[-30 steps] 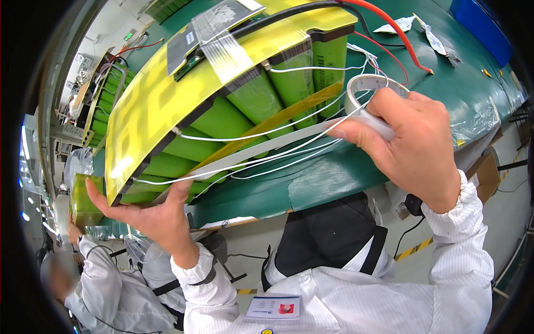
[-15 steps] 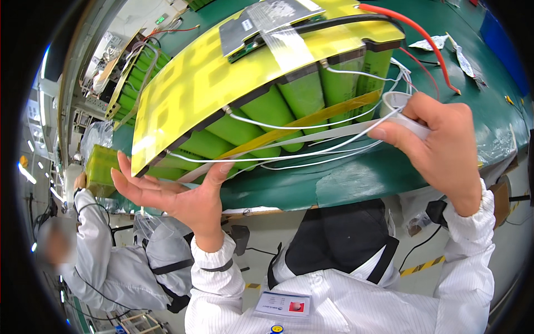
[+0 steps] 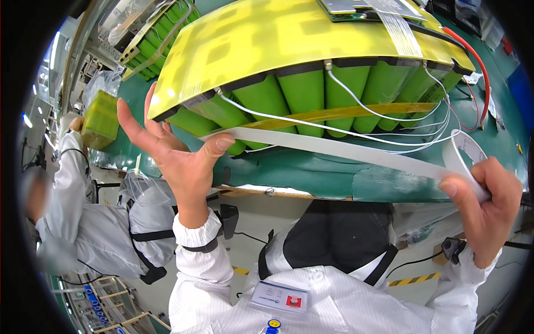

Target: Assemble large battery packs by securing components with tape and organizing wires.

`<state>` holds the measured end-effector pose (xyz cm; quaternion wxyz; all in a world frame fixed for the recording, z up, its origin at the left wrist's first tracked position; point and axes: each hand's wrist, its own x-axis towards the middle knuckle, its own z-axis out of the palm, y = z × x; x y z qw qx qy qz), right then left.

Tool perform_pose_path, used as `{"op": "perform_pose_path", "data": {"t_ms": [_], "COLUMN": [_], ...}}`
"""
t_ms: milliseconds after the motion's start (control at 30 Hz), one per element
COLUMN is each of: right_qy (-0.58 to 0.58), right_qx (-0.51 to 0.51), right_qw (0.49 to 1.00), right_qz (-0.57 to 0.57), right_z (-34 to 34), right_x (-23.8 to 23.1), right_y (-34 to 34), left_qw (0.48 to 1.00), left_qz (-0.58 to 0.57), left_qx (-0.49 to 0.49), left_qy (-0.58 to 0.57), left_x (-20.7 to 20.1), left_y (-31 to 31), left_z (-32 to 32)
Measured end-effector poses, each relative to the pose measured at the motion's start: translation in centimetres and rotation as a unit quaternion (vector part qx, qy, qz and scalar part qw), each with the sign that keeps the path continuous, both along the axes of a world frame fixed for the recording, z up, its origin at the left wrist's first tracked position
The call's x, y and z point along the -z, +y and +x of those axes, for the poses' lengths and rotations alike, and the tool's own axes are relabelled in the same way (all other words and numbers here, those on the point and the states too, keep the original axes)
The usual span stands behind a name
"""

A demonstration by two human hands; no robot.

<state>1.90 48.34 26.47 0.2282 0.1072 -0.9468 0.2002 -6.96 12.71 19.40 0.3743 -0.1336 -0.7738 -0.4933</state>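
Observation:
A large battery pack (image 3: 300, 106) of green cylindrical cells under a yellow cover sheet stands tilted on the green table. White wires (image 3: 345, 86) and an amber tape band (image 3: 328, 115) run along its near side. My right hand (image 3: 486, 203) is closed around a roll of white tape (image 3: 468, 153) at the right. From it a white strip (image 3: 334, 151) stretches taut leftward along the cells. Near the pack's left lower corner, my left hand (image 3: 181, 153) has its fingers spread; its thumb presses the strip's end against the cells. Some left fingertips are hidden behind the pack.
The green table mat (image 3: 289, 175) ends at a worn front edge. Another green-cell pack (image 3: 158, 42) lies far left, with a smaller yellow block (image 3: 100, 119) nearer. A co-worker's sleeve (image 3: 69, 161) reaches toward that block. A red cable (image 3: 478, 61) curves off the pack's right end.
My right hand has moved right and down with the tape roll, and the white strip is longer. The pack appears farther right and turned. My left thumb stays at the strip's end.

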Motion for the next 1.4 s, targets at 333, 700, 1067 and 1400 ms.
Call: {"op": "perform_pose_path", "data": {"t_ms": [333,700,1067,1400], "right_qy": [-0.023,0.053,0.010,0.047], "right_qx": [0.008,-0.015,-0.018,-0.021], "right_qw": [0.997,0.997,1.000,0.999], "right_qz": [-0.071,0.047,-0.003,-0.015], "right_z": [-2.3,2.0,0.6,-2.2], "right_x": [3.6,0.5,2.4,4.4], "right_y": [0.5,0.6,0.3,1.5], "left_qw": [0.996,0.996,0.990,0.999], "left_qz": [0.004,0.024,0.099,-0.046], "left_qx": [-0.002,0.031,0.070,-0.002], "left_qy": [-0.088,-0.076,-0.077,0.027], "left_x": [-0.5,-0.6,-0.2,-1.0], "left_y": [-0.2,-0.2,-0.2,-1.1], "left_z": [1.1,0.5,0.4,0.3]}}
